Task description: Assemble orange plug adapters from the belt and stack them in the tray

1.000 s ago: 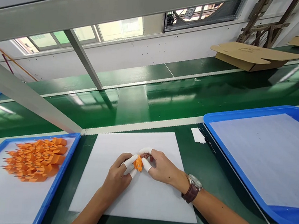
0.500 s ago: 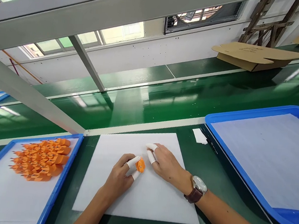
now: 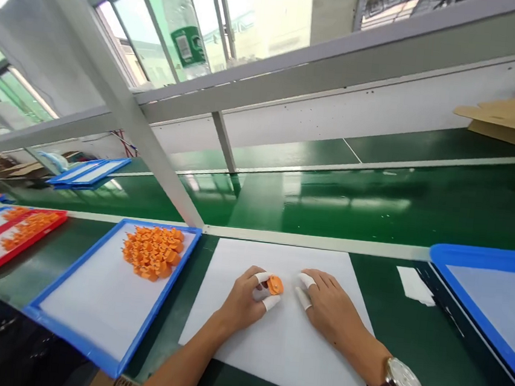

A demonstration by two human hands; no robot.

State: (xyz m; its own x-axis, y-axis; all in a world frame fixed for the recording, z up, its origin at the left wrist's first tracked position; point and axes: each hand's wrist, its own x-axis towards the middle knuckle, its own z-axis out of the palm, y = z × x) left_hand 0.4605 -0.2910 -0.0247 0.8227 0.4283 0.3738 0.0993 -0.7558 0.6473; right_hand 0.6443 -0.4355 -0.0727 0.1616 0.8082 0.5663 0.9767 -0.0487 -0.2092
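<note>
My left hand [image 3: 247,304] pinches a small orange plastic part [image 3: 275,285] between thumb and forefinger, both wearing white finger covers. The part is held over a large white sheet [image 3: 269,355] on the green table. To the right of it, my right hand [image 3: 326,303] rests low over the sheet. Its covered thumb and forefinger are a little apart, with nothing visible between them. A heap of similar orange parts [image 3: 154,253] lies in the blue-rimmed tray [image 3: 83,346] on the left.
At the right stands another blue tray [image 3: 474,256] lined in white, with a torn white scrap [image 3: 415,286] beside it. A red tray [image 3: 15,254] with orange pieces is farther left. A metal frame post [image 3: 168,172] rises behind the sheet. Flattened cardboard [image 3: 510,120] lies at the back right.
The view has swung to the left, bringing more trays into sight. My right fingertips have drawn slightly away from the orange part, which my left hand still holds.
</note>
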